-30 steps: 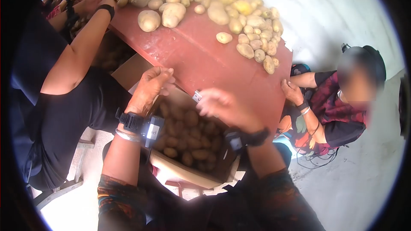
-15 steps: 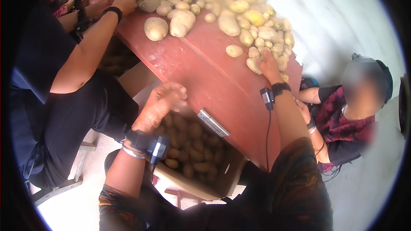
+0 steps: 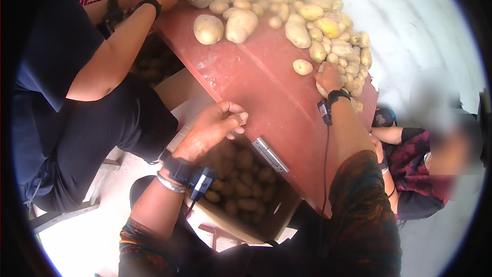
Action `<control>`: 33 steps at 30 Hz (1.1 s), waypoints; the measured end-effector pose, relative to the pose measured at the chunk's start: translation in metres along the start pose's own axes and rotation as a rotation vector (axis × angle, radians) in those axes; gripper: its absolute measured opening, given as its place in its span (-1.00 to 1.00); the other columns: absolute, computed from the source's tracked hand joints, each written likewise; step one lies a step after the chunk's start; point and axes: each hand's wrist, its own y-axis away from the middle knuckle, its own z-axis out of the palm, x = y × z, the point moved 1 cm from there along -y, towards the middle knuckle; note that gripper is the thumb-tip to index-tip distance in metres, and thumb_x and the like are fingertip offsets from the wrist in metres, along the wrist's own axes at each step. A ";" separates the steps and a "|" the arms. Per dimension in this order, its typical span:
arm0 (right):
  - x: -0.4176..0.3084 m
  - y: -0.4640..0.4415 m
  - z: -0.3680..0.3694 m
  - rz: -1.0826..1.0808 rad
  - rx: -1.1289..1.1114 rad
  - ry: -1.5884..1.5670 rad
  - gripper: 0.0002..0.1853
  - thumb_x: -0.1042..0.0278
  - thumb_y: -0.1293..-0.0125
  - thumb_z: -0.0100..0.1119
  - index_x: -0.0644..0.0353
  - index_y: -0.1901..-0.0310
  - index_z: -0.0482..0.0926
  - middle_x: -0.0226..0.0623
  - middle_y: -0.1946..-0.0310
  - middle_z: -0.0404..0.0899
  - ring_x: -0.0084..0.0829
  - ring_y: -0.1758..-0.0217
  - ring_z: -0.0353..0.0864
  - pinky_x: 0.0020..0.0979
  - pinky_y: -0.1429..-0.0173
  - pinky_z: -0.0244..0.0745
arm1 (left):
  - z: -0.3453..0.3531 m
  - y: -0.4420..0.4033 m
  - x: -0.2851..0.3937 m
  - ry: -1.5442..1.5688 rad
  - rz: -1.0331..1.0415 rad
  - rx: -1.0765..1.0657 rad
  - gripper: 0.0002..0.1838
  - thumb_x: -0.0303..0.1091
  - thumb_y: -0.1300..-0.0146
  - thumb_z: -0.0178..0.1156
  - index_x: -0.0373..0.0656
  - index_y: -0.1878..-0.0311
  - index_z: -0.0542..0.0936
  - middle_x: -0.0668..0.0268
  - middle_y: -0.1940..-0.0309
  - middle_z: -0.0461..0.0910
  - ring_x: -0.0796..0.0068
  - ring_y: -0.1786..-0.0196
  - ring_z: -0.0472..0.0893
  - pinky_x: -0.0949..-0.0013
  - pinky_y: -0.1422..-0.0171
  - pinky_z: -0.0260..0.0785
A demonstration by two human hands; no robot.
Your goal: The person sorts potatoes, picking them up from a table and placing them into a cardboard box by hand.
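Note:
My right hand [image 3: 329, 76] is closed over the right end of the potato heap, its fingers curled down on a small potato that they mostly hide. Just below it, a pale potato [image 3: 321, 90] shows beside my wrist. A lone oval potato [image 3: 303, 67] lies to the left of these fingers. My left hand [image 3: 220, 125] hovers at the near edge of the red table [image 3: 246, 92], above a cardboard box. Its fingers are loosely bent, the thumb is near the index finger, and nothing shows in them. Two large potatoes, one round [image 3: 208, 29] and one knobbly [image 3: 241, 25], lie farther back.
The cardboard box [image 3: 279, 220] under the table edge holds many potatoes. A metal hinge [image 3: 270, 154] is fixed at that edge. A co-worker in dark clothes [image 3: 97, 123] sits at the left, hands at the heap. Another person [image 3: 410, 169] sits at the right.
The view has shifted, moving the table rightward in the picture. My right hand's fingers have curled in over the small potatoes. My left hand has turned slightly and stays over the box edge.

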 end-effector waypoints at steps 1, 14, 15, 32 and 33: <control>0.000 0.000 0.004 -0.029 -0.006 -0.022 -0.60 0.30 0.00 0.22 0.07 0.05 0.51 -0.06 0.02 0.40 -0.03 0.00 0.47 -0.16 -0.07 0.40 | 0.000 -0.001 0.000 0.004 -0.003 0.001 -0.75 -0.24 -0.27 0.09 -0.23 0.14 0.48 0.34 0.27 0.53 0.55 0.22 0.54 0.49 0.16 0.33; 0.004 0.056 -0.002 -0.231 0.022 -0.159 -0.55 0.31 -0.03 0.21 -0.03 -0.03 0.43 0.07 0.12 0.45 0.10 0.10 0.47 -0.04 0.03 0.40 | -0.002 -0.005 -0.005 -0.086 0.031 -0.009 -0.62 -0.18 -0.22 0.14 -0.27 0.03 0.48 0.31 0.23 0.55 0.52 0.23 0.55 0.47 0.22 0.36; 0.012 0.055 0.001 -0.324 0.034 -0.155 -0.61 0.34 -0.06 0.16 -0.02 0.00 0.46 0.07 0.18 0.49 0.08 0.10 0.48 -0.04 0.05 0.41 | 0.003 -0.003 -0.005 -0.055 0.069 0.032 -0.58 -0.14 -0.20 0.17 -0.29 0.03 0.48 0.29 0.23 0.54 0.52 0.23 0.55 0.46 0.22 0.36; -0.054 0.191 -0.110 0.054 -0.330 -0.993 -0.60 0.63 -0.06 0.08 0.16 0.00 0.52 -0.26 0.22 0.57 -0.57 0.23 0.53 -0.54 0.20 0.46 | -0.012 -0.003 0.005 0.059 0.052 0.092 -0.73 -0.12 -0.20 0.21 -0.14 0.27 0.49 0.42 0.45 0.52 0.63 0.43 0.51 0.58 0.37 0.37; -0.071 0.219 -0.122 -0.020 -0.388 -1.065 -0.59 0.66 -0.06 0.08 0.15 0.00 0.51 -0.30 0.21 0.55 -0.58 0.25 0.52 -0.53 0.21 0.47 | -0.012 -0.002 0.004 0.059 0.036 0.090 -0.73 -0.12 -0.20 0.21 -0.14 0.27 0.49 0.42 0.45 0.52 0.63 0.43 0.51 0.58 0.37 0.37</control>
